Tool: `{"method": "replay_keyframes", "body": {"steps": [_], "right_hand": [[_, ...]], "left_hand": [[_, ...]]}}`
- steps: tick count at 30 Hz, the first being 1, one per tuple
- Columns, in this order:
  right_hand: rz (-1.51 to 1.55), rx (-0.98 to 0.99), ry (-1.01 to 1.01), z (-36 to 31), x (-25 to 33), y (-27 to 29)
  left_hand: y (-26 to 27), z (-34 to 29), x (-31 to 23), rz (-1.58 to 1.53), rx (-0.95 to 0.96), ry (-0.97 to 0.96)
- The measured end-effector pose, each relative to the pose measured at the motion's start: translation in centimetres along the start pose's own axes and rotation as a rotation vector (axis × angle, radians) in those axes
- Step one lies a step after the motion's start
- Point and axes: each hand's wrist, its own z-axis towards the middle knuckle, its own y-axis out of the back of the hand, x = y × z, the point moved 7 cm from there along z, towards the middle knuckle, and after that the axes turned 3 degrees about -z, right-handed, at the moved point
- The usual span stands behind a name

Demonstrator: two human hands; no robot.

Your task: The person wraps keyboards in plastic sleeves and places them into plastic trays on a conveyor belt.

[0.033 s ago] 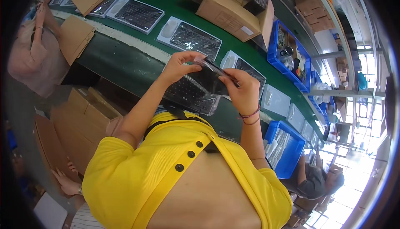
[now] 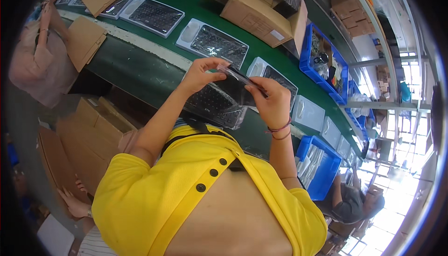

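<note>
A thin dark flat piece in clear plastic point(image 2: 235, 76) is pinched along its upper edge between my two hands. My left hand point(image 2: 203, 74) grips its left end between thumb and fingers. At the other end, my right hand point(image 2: 271, 98) closes on it, thumb on the near side. Just below lies a black keyboard point(image 2: 210, 107) in clear plastic film, at the near edge of the bench; whether it joins the held piece I cannot tell. Behind my hands, a pale tray with a film-wrapped black keyboard point(image 2: 219, 46) sits on the green line.
More keyboard trays point(image 2: 151, 16) line the green surface point(image 2: 186, 2). An open carton point(image 2: 254, 16) stands at the far side, beside a blue bin point(image 2: 305, 60). Another blue bin point(image 2: 331, 172) is near my right arm. Cardboard boxes point(image 2: 88, 139) stand left; other people sit at both sides.
</note>
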Motion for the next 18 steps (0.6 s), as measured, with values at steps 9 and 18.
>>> {"method": "replay_keyframes", "body": {"steps": [9, 18], "right_hand": [[0.001, -0.004, -0.005, 0.1, -1.1, -0.4], [0.071, 0.050, -0.103, -1.1, -2.7, 0.2]], "left_hand": [[0.2, -0.1, -0.8, -0.062, -0.045, -0.033], [-1.9, 0.2, -2.2, 0.025, 0.019, -0.103]]}}
